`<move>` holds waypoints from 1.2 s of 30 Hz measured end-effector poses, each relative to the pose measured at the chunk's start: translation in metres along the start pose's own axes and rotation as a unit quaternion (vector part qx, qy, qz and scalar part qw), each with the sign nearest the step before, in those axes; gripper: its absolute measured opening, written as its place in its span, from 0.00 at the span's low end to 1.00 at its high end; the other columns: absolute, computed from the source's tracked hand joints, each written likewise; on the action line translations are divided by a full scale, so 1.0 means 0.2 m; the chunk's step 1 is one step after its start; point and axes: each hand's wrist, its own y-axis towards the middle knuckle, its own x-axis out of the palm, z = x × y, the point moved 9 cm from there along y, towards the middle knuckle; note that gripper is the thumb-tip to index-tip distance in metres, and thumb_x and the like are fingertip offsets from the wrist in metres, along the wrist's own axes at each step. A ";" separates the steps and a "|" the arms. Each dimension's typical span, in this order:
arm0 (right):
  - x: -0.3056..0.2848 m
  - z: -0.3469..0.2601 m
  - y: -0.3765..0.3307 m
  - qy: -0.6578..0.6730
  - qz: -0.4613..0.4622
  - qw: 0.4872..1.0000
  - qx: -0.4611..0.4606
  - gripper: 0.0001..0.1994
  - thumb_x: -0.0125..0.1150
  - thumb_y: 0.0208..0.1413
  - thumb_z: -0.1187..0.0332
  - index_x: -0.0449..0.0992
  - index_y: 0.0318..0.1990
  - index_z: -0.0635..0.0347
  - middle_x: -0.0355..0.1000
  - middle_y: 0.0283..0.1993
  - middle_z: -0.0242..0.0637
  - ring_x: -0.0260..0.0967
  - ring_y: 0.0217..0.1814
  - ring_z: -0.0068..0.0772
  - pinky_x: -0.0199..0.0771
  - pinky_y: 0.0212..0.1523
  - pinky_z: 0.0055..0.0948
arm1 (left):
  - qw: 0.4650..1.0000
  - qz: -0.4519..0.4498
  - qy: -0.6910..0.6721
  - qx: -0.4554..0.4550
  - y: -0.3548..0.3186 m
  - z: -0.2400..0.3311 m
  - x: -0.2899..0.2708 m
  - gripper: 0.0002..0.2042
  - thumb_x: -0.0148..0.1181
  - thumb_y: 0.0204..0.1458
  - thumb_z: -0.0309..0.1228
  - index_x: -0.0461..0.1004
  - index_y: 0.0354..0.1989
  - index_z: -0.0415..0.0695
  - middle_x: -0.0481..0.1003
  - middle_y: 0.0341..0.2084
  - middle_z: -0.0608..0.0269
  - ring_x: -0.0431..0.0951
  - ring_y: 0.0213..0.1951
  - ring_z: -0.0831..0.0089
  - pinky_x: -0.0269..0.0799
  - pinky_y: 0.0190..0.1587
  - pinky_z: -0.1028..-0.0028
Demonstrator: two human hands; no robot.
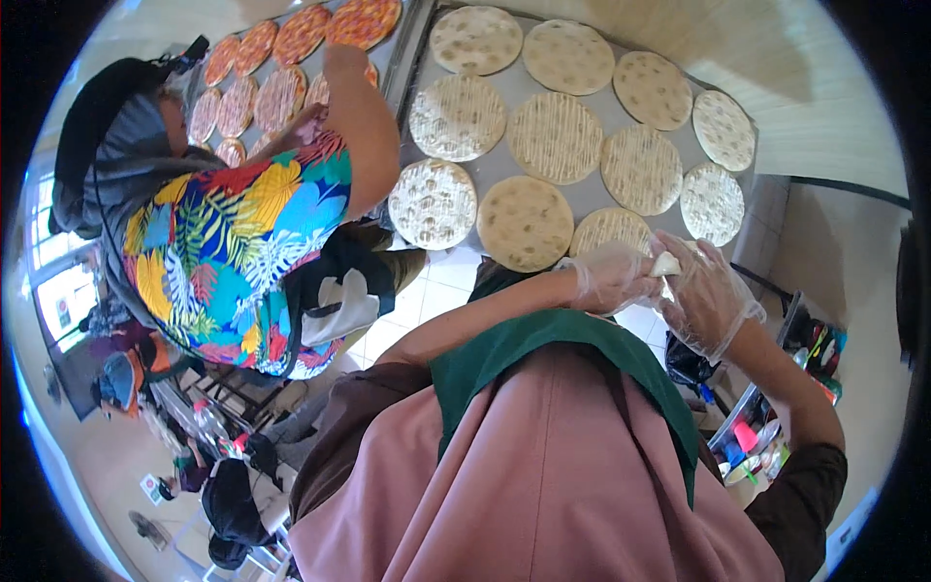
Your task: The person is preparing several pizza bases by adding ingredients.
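Observation:
My left hand and my right hand, both in clear plastic gloves, meet just off the near edge of a large grey tray. Between them they grip a small, soft-looking white bundle with a shiny lower end. Its exact kind is unclear, as the fingers cover much of it. Several round flat pizza bases lie on the tray. Some carry thin white stripes, like the striped base; others look bare, like the plain base. Closest to my hands is a striped base, partly hidden by my left glove.
To my left a co-worker in a bright leaf-patterned shirt reaches over a second tray of red-topped pizzas. A crate of colourful items stands low on my right. A pale wall rises beyond the tray.

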 end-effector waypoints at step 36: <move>0.02 0.02 0.07 0.751 0.289 0.590 0.068 0.10 0.59 0.46 0.67 0.70 0.30 0.66 0.69 0.41 0.50 0.65 0.48 0.47 0.62 0.49 0.37 | 0.954 0.166 0.249 0.027 -0.33 -0.20 -0.20 0.10 0.45 0.50 0.32 0.74 0.37 0.50 0.71 0.40 0.64 0.67 0.50 0.70 0.35 0.56 0.47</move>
